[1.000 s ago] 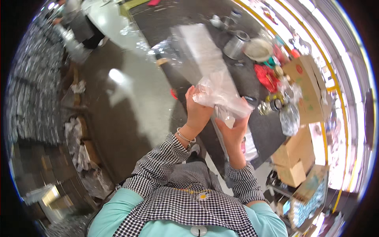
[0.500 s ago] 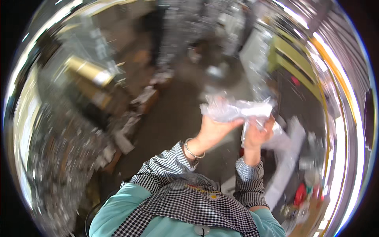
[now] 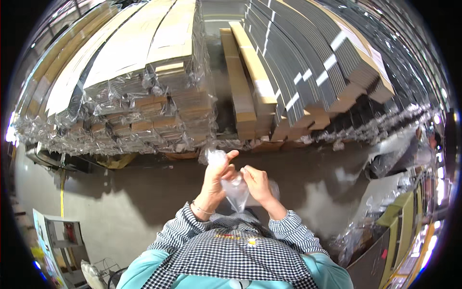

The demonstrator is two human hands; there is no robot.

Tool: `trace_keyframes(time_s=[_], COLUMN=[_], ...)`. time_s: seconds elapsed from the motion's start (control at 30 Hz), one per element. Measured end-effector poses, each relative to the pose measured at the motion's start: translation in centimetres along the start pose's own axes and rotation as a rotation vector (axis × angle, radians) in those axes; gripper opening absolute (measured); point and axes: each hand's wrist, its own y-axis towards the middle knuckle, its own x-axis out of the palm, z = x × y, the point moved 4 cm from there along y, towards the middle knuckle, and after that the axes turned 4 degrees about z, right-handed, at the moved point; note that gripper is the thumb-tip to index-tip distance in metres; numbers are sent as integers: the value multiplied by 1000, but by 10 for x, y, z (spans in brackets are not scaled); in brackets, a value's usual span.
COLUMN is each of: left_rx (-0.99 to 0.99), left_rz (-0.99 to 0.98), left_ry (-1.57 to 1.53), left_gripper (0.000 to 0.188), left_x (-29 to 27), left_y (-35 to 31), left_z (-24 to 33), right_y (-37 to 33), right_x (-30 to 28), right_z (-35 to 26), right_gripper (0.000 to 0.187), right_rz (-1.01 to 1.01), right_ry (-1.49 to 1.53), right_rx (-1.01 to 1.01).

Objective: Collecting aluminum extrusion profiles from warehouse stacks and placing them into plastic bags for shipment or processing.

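Observation:
Crumpled clear plastic film [image 3: 236, 195] is gathered between my two hands in front of my apron. One wad of it bulges above my left hand [image 3: 211, 183], whose fingers curl round the film with one finger sticking out. My right hand [image 3: 258, 184], to its right, has its fingers bent in and pinches the film's other side. Part of the film hangs down between the hands in a loose point, slightly blurred. More of it shows behind my right wrist.
Long flat cardboard stacks [image 3: 154, 43], wrapped in clear film, stand ahead at left. Dark-sided stacks [image 3: 288, 67] stand ahead at right, with a narrow gap between. An open shelf unit [image 3: 67, 241] is at lower left. A yellow-green frame [image 3: 397, 224] and loose film lie at right.
My body has turned, so the stacks are now straight ahead and the yellow-green frame sits lower right. The film, earlier stretched across both hands, is bunched and hangs lower between them.

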Motion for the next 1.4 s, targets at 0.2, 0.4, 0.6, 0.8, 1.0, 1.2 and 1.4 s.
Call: trace_keyframes(time_s=[0.2, 0.4, 0.6, 0.8, 1.0, 1.2, 1.4], left_rx=[58, 389, 521, 682, 723, 656, 730], left_rz=[248, 213, 208, 34, -158, -172, 47], left_ry=[280, 348, 507, 437, 294, 353, 501], left_gripper=[43, 28, 46, 57, 43, 36, 19], left_x=[-31, -8, 21, 55, 53, 59, 53], left_y=[39, 44, -1, -25, -53, -84, -116], left_z=[20, 33, 58, 88, 95, 68, 44], right_y=[173, 323, 324, 268, 76, -16, -27], right_x=[-44, -68, -31, -60, -47, -40, -27], right_z=[22, 164, 155, 60, 56, -105, -114], right_gripper=[24, 54, 66, 64, 47, 32, 11], right_rz=[297, 425, 361, 180, -22, -16, 63], right_ry=[-274, -792, -925, -833, -932, 368, 511], right_rx=[-407, -227, -77, 69, -201, -439, -305])
